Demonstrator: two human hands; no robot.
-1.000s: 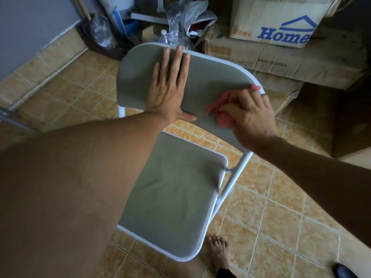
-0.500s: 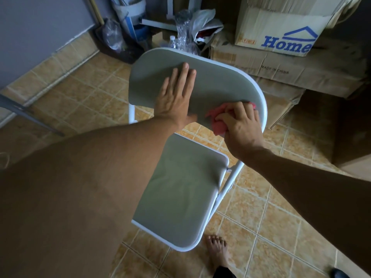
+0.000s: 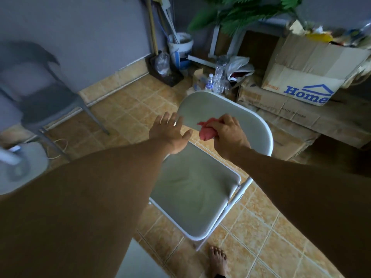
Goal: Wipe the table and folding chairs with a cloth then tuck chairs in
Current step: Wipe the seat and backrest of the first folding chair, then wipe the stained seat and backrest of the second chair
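Right hand point(image 3: 228, 135) grips red cloth point(image 3: 206, 131) vs. folding chair point(image 3: 196, 189) backrest; left hand point(image 3: 170, 133) open, fingers spread, at backrest edge. Recommend: brace backrest w/ left, wipe w/ overlapping strokes.

Grey folding chair point(image 3: 192, 189) unfolded on tile; bunched pink cloth point(image 3: 207, 131) against backrest point(image 3: 212, 109).

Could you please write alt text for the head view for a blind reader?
A right hand holds a bunched red cloth at the backrest of a grey folding chair, while the open left hand hovers beside its edge. Cardboard boxes stand behind it.
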